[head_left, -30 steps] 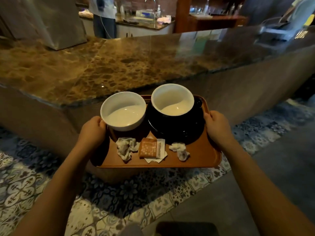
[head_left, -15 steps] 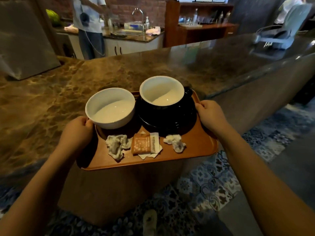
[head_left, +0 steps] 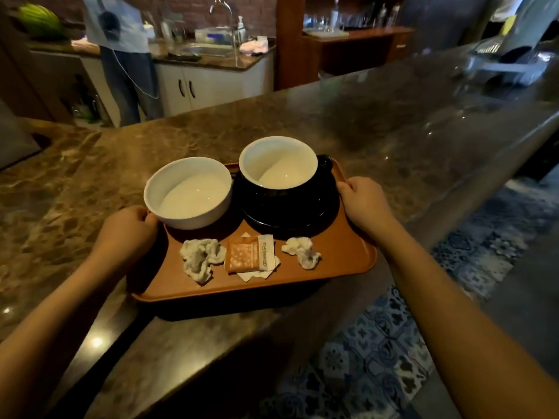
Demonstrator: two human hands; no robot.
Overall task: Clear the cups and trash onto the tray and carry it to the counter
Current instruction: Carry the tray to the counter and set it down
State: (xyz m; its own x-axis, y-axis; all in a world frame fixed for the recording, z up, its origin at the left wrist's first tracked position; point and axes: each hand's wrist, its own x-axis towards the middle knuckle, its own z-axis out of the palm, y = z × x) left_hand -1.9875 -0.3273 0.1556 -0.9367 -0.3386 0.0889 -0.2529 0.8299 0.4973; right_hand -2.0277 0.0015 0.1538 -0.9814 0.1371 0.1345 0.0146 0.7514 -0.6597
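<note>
An orange-brown tray (head_left: 348,252) sits over the near edge of the brown marble counter (head_left: 348,122); whether it rests on the stone I cannot tell. My left hand (head_left: 125,231) grips its left rim and my right hand (head_left: 364,202) grips its right rim. On the tray stand a white cup (head_left: 189,193) at the left and a black cup with a white inside (head_left: 278,166) on a black saucer (head_left: 290,216). In front of them lie a crumpled napkin (head_left: 199,258), an orange sachet on paper (head_left: 249,257) and a smaller crumpled napkin (head_left: 302,247).
Behind the counter a person (head_left: 124,55) stands at a sink counter (head_left: 208,52) with white cabinets. A wooden shelf unit (head_left: 348,43) is at the back right. Patterned blue floor tiles (head_left: 378,343) lie below the counter's edge.
Both hands have carried the tray forward and up, from in front of the counter's side to over its top. The counter now lies under most of the tray.
</note>
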